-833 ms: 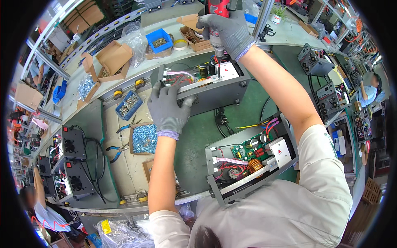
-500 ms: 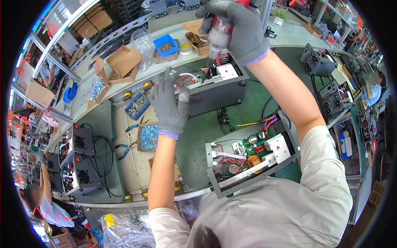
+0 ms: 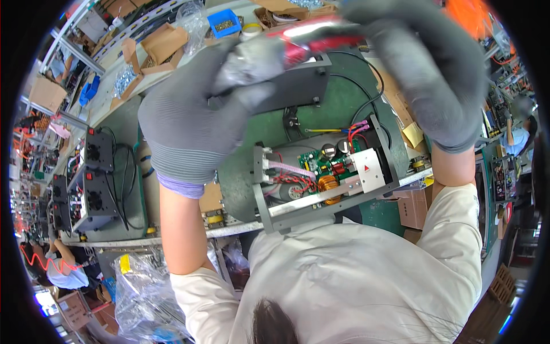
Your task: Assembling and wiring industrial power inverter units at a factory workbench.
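Both my grey-gloved hands are raised above the workbench, close to the camera. A red-and-grey power screwdriver (image 3: 295,43), smeared by motion, lies sideways between them. My left hand (image 3: 186,112) is closed around its grey end. At the red end, the fingers of my right hand (image 3: 429,74) curl over the tool. Below and behind the hands stands a dark metal device case (image 3: 289,89), partly covered by the left glove and the tool. Nearer to me sits an open device case (image 3: 275,221) with a green circuit board (image 3: 318,160), a copper coil (image 3: 328,186) and red wires inside.
On the left stand dark finished-looking units (image 3: 94,149) with black cables. Along the back are a blue bin (image 3: 224,24) of small metal parts and an open cardboard box (image 3: 163,49). Clear plastic bags (image 3: 149,292) hang below the bench edge. Other people work at both sides.
The power screwdriver has come away from the far case and turned from upright to sideways. My left hand has left that case and taken hold of the tool's grey end. The view has shifted.
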Motion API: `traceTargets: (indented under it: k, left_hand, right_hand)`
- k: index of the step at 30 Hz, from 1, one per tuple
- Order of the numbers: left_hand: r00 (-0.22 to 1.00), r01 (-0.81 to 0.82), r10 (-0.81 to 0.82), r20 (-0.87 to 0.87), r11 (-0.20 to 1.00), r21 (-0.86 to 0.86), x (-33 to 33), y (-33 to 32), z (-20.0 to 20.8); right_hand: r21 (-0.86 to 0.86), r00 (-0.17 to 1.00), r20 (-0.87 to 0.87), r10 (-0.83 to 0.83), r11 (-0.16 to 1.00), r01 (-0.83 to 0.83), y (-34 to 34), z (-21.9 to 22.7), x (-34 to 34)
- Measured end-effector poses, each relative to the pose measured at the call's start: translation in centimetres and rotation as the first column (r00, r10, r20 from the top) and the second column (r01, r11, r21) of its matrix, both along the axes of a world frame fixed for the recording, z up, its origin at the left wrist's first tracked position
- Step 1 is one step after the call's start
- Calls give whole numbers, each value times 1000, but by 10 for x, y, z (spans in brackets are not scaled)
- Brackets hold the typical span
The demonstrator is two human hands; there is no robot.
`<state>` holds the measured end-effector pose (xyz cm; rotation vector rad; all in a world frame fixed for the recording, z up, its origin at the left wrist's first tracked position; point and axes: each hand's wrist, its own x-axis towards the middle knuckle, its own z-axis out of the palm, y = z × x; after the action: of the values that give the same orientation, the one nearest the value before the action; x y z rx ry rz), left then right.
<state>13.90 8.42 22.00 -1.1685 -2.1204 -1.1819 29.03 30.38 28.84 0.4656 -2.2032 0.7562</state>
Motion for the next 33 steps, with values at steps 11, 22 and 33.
traceTargets:
  k: [11,22,33]
  left_hand:
    - [919,-62,-112,-378,906,-419,57,12,-22]
    - [867,-266,151,475,946,185,85,-32,-155]
    - [613,-308,51,788,934,180,94,-15,-161]
  right_hand:
    - [223,640,759,-123,972,-78,20,-68,9]
    - [309,534,832,-147,924,-227,71,-97,42]
    - [382,436,870,-232,875,-297,59,-119,28]
